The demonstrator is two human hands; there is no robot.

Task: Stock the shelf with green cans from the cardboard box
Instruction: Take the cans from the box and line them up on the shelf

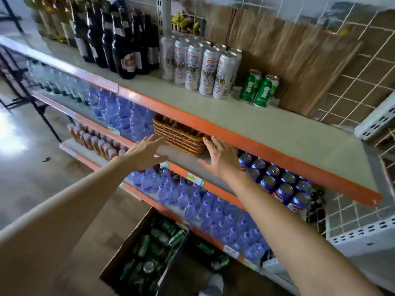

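L hand (145,152) and R hand (222,159) are both out in front, fingers straight and spread, holding nothing. L fingertips point at the wicker basket (179,135) on the mid shelf, just short of it. R fingertips sit at the basket's right corner, under the orange lip of the top shelf (277,129); can't tell if they touch.

Task items: the two shelved green cans (265,92) stand upright, touching each other, well above and right of the R fingers, just beside the silver cans (203,67). The remaining stock, the boxed green cans (149,248), lies in the cardboard box (130,240) on the floor, well below both sets of fingers, roughly under the forearms. Those cans are jumbled, most on their sides, at least one w/ its top up.

Looks like an empty-handed gap btwn placements, early in the job; the next move is prob. a reach down into the box.

Risks:
- Boxed cans lie at odd angles, so a hurried grab may catch one off-centre and it slips out.
- Coming up from the box, hands pass the blue cola cans (277,184) and water bottles (213,210) near the shelf fronts; a wide swing could knock them.
- A can lifted carelessly could clip the orange lip.
- A new can set down hard next to the shelved pair could topple them into the silver block.
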